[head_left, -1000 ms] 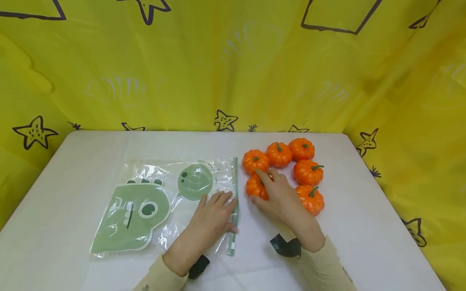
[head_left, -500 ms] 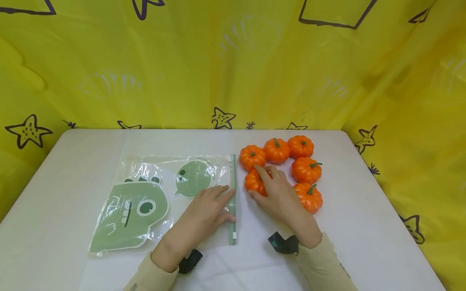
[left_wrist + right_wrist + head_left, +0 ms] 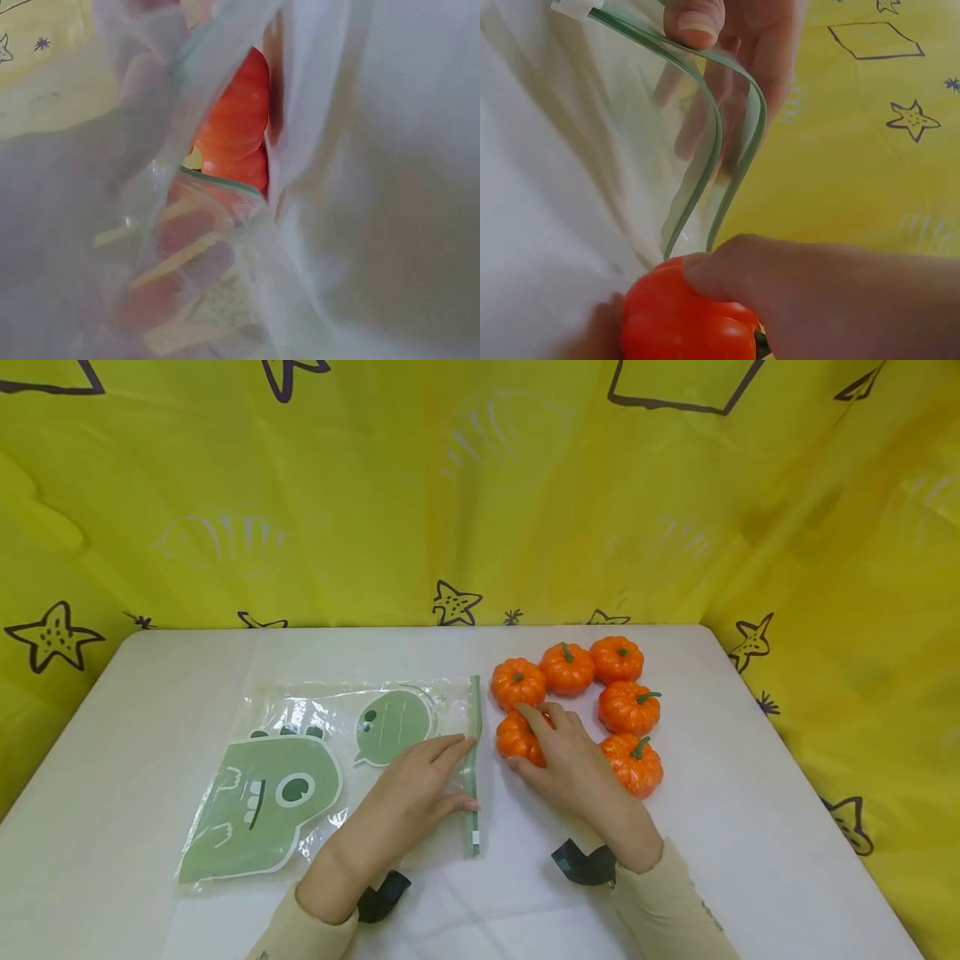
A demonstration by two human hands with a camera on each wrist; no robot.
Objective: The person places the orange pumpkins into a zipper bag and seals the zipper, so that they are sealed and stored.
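Observation:
A clear zip bag (image 3: 262, 814) with a green dinosaur print lies left of centre, its green zip edge (image 3: 474, 768) facing right. My left hand (image 3: 412, 785) holds that edge; in the right wrist view its thumb (image 3: 696, 22) presses on the green strip, fingers behind the plastic. There the two strips (image 3: 712, 135) stand apart, so the bag's mouth gapes. Just right of it, my right hand (image 3: 573, 768) grips a small orange pumpkin (image 3: 517, 739) between thumb and fingers. In the left wrist view, orange pumpkin skin (image 3: 238, 112) shows past the bag's edge.
Several more small pumpkins with green stems form a curve behind and right of my right hand, among them a back-left one (image 3: 519, 683) and a front-right one (image 3: 636, 767). A yellow patterned curtain (image 3: 375, 510) rises behind the white table (image 3: 750, 827).
My left hand has shifted slightly left, its fingers now closer together, and the near end of the zip edge has moved back. The right hand keeps its grip on the pumpkin.

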